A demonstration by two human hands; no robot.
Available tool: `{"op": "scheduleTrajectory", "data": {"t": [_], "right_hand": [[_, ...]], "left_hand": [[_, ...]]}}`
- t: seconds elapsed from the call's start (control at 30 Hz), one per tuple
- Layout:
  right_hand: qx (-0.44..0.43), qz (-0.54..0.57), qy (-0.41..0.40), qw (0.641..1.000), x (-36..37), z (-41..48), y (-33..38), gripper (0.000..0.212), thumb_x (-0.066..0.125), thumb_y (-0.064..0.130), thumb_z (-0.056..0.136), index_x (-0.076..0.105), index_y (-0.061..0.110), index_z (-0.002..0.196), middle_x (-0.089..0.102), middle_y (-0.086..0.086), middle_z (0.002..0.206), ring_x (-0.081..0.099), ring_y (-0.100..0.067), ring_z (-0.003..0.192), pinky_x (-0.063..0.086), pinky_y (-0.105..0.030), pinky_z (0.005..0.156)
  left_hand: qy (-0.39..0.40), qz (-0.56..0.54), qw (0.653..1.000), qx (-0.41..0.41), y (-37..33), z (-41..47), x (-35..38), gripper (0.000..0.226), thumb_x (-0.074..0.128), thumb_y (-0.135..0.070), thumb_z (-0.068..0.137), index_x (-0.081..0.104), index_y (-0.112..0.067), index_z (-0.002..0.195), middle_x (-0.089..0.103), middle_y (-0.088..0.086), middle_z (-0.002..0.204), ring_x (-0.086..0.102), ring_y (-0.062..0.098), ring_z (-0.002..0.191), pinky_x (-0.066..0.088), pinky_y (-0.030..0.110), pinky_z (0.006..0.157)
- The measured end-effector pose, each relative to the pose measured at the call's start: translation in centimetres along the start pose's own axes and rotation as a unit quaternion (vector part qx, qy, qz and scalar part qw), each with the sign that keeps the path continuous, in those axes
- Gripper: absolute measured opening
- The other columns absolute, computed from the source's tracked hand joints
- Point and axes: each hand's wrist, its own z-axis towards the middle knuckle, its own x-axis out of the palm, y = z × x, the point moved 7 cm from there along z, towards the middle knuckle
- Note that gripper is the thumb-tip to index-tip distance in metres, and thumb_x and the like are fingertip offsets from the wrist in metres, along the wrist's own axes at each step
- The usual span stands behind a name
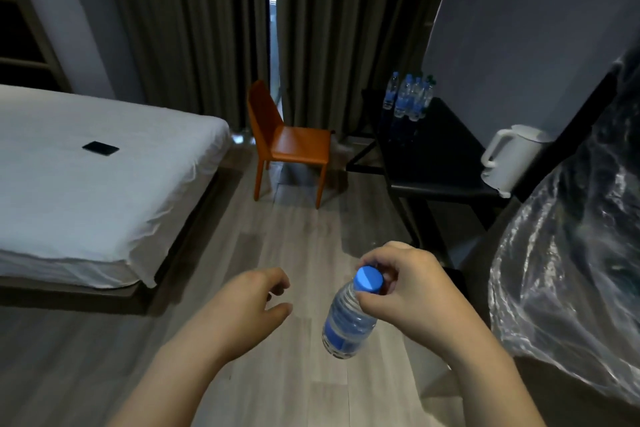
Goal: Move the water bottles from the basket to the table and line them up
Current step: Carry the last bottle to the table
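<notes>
Nearest, the right hand (408, 291) pinched a water bottle (349, 319) by its blue cap, hanging over the floor; the left hand (256, 302) hung loosely open, empty. This looked like the carrying step: next, set it beside the bottles (408, 97) on the far table (443, 149).

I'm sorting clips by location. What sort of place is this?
Most likely a hotel room or a simple bedroom: a bed with white sheets, full-length curtains, and a dark table bearing a white kettle and water bottles. The right hand carries another bottle.
</notes>
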Motion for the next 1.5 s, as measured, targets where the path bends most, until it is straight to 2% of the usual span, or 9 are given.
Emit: {"op": "scheduleTrajectory", "data": {"t": [0.2, 0.5, 0.73, 0.97, 1.1, 1.3, 1.5], "right_hand": [[-0.010, -0.012, -0.009, 1.000, -0.7, 10.9, -0.9, 0.020, 0.070, 0.032, 0.065, 0.064, 0.034, 0.084, 0.055, 0.017, 0.086, 0.057, -0.001, 0.074, 0.043, -0.014, 0.061], [0.026, -0.012, -0.009, 1.000, 0.6, 25.2, -2.7, 0.022, 0.072, 0.035, 0.065, 0.065, 0.035, 0.086, 0.057, 0.018, 0.088, 0.059, -0.002, 0.075, 0.051, -0.019, 0.062], [0.079, -0.029, -0.024, 0.996, 1.1, 37.0, -2.7, 0.024, 0.076, 0.026, 0.069, 0.065, 0.031, 0.090, 0.055, 0.015, 0.092, 0.060, -0.006, 0.079, 0.056, -0.024, 0.071], [0.126, -0.021, -0.046, 0.991, 1.6, 47.2, -3.9, 0.025, 0.076, 0.025, 0.067, 0.064, 0.032, 0.088, 0.057, 0.013, 0.090, 0.060, -0.005, 0.078, 0.053, -0.018, 0.067], [0.154, -0.009, -0.064, 0.986, 1.1, 52.1, -6.1, 0.024, 0.077, 0.029, 0.065, 0.065, 0.035, 0.085, 0.058, 0.017, 0.089, 0.059, 0.002, 0.078, 0.048, -0.016, 0.061], [0.171, -0.014, -0.055, 0.984, 0.4, 60.3, -10.8, 0.024, 0.076, 0.031, 0.068, 0.063, 0.037, 0.088, 0.057, 0.018, 0.092, 0.059, -0.002, 0.080, 0.048, -0.016, 0.064], [0.179, 0.010, -0.080, 0.981, -3.2, 69.2, -16.1, 0.023, 0.074, 0.027, 0.066, 0.064, 0.034, 0.086, 0.058, 0.018, 0.090, 0.059, 0.001, 0.078, 0.049, -0.015, 0.063]], "left_hand": [[-0.005, -0.002, 1.000, -0.007, 2.2, 9.2, -3.6, 0.027, 0.056, -0.036, 0.091, 0.054, -0.029, 0.117, 0.057, -0.014, 0.115, 0.055, 0.000, 0.105, 0.047, 0.020, 0.091], [0.016, -0.023, 1.000, 0.010, 6.0, 24.1, -7.0, 0.029, 0.058, -0.037, 0.090, 0.054, -0.031, 0.118, 0.057, -0.015, 0.114, 0.055, 0.002, 0.106, 0.048, 0.023, 0.094], [0.034, -0.007, 0.998, 0.053, 8.8, 37.1, -12.5, 0.031, 0.057, -0.036, 0.091, 0.053, -0.030, 0.121, 0.056, -0.012, 0.119, 0.054, 0.003, 0.109, 0.047, 0.023, 0.094], [0.064, -0.001, 0.991, 0.115, 10.1, 49.6, -15.7, 0.034, 0.058, -0.036, 0.090, 0.055, -0.028, 0.123, 0.058, -0.011, 0.119, 0.055, 0.003, 0.108, 0.048, 0.022, 0.093], [0.083, -0.007, 0.987, 0.137, 10.2, 56.1, -15.9, 0.033, 0.058, -0.038, 0.089, 0.055, -0.030, 0.121, 0.058, -0.012, 0.118, 0.055, 0.003, 0.107, 0.047, 0.020, 0.091], [0.091, 0.016, 0.984, 0.153, 9.6, 66.5, -15.7, 0.033, 0.058, -0.039, 0.089, 0.053, -0.032, 0.121, 0.057, -0.015, 0.118, 0.055, 0.001, 0.107, 0.043, 0.014, 0.087], [0.100, 0.039, 0.979, 0.172, 6.6, 77.2, -16.8, 0.027, 0.058, -0.035, 0.089, 0.058, -0.028, 0.115, 0.061, -0.012, 0.114, 0.057, 0.003, 0.104, 0.046, 0.017, 0.087]]}}
